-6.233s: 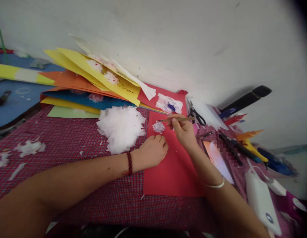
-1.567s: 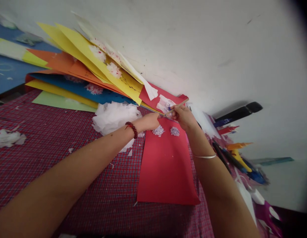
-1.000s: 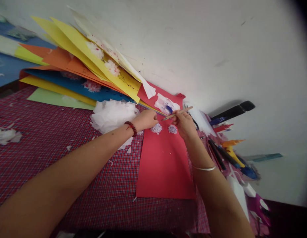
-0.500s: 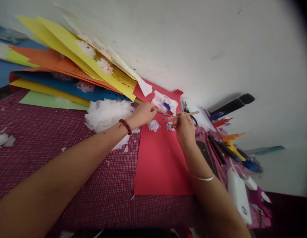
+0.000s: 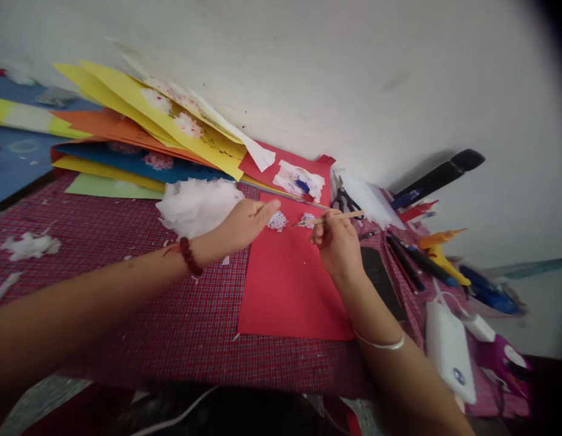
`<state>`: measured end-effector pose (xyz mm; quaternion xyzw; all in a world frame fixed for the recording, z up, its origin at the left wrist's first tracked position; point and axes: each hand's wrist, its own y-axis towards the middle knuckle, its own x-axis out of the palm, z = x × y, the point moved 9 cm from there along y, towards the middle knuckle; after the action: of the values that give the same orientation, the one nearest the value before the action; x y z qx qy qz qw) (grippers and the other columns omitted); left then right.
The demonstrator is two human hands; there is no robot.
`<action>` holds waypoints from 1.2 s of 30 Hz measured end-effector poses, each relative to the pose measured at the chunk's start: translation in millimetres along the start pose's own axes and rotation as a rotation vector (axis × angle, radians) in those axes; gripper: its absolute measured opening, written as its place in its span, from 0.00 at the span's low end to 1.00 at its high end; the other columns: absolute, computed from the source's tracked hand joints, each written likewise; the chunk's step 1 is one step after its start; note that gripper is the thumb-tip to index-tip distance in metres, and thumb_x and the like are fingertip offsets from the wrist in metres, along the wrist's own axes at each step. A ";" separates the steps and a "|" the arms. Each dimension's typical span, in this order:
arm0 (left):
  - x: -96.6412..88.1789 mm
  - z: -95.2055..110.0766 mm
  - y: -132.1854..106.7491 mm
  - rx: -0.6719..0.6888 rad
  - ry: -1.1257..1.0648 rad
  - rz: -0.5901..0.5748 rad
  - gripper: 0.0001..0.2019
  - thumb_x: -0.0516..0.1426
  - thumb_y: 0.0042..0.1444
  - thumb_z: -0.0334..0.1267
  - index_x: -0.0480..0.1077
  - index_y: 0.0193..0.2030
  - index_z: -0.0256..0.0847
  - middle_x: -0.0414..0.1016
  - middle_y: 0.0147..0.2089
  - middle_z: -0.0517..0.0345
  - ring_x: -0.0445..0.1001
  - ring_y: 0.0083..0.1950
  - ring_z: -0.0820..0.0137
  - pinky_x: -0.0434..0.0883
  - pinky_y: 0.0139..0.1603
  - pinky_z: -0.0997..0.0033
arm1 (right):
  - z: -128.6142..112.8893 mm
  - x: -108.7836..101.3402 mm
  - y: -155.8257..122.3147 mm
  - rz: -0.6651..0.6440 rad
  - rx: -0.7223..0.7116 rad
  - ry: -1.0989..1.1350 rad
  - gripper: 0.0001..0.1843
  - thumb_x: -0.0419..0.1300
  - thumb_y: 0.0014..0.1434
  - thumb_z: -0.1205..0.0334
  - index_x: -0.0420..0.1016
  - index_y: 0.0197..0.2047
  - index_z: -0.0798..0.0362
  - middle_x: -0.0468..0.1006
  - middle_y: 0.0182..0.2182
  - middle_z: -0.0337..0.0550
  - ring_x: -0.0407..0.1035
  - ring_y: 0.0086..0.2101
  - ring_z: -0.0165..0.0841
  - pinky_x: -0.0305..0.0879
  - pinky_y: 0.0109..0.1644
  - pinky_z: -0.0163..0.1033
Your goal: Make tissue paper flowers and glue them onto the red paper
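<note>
My right hand [image 5: 338,239] pinches a thin wooden paintbrush [image 5: 351,215], its fine tip pointing left over a red paper sheet [image 5: 290,284]. Two round white crumpled-paper flowers speckled with purple lie on that sheet. The left flower [image 5: 277,221] is close to the brush tip; the right flower [image 5: 307,219] sits partly behind the brush. My left hand [image 5: 249,224] is held beside the left flower, thumb stretched out and no object visible in it; its other fingers are partly hidden. Above the sheet, a white paper scrap [image 5: 287,175] carries a blob of blue-purple paint.
White tissue pieces [image 5: 190,203] are heaped left of the sheet. Folded coloured cards [image 5: 140,109] lean at the back left. Black scissors [image 5: 344,197], a dark phone [image 5: 381,281], pens and a white power bank [image 5: 449,345] lie at right, near the wall.
My left hand has drawn back slightly left and its thumb has stretched out. The brush tip has shifted left and down, towards the left flower. The camera view has tilted a little.
</note>
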<state>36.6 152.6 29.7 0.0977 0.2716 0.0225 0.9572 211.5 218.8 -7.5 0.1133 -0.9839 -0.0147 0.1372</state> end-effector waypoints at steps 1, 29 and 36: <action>5.5 -1.9 -13.3 0.030 0.062 -0.023 0.23 0.48 0.67 0.44 0.50 0.21 0.43 0.51 0.21 0.63 0.53 0.24 0.72 0.54 0.28 0.69 | 2.2 -0.2 -4.7 -0.006 0.011 -0.008 0.12 0.65 0.55 0.55 0.65 0.32 0.49 0.69 0.16 0.28 0.60 0.16 0.24 0.59 0.22 0.30; -11.8 0.9 -68.2 0.398 0.591 0.041 0.07 0.58 0.64 0.36 0.71 0.45 0.36 0.74 0.42 0.51 0.71 0.45 0.62 0.68 0.45 0.63 | 46.7 24.4 -65.5 -0.314 0.142 -0.090 0.10 0.63 0.62 0.51 0.83 0.44 0.42 0.85 0.33 0.39 0.79 0.37 0.35 0.74 0.50 0.44; 5.2 5.7 -77.9 0.571 0.569 -0.028 0.12 0.50 0.69 0.34 0.72 0.36 0.38 0.75 0.35 0.55 0.70 0.37 0.67 0.65 0.39 0.67 | 46.6 31.8 -73.0 -0.393 0.193 -0.075 0.12 0.62 0.63 0.50 0.83 0.44 0.42 0.85 0.32 0.39 0.79 0.36 0.34 0.75 0.47 0.42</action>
<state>43.3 75.8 16.3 0.3460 0.5224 -0.0406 0.7783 185.0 140.4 -48.2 0.3151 -0.9441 0.0486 0.0838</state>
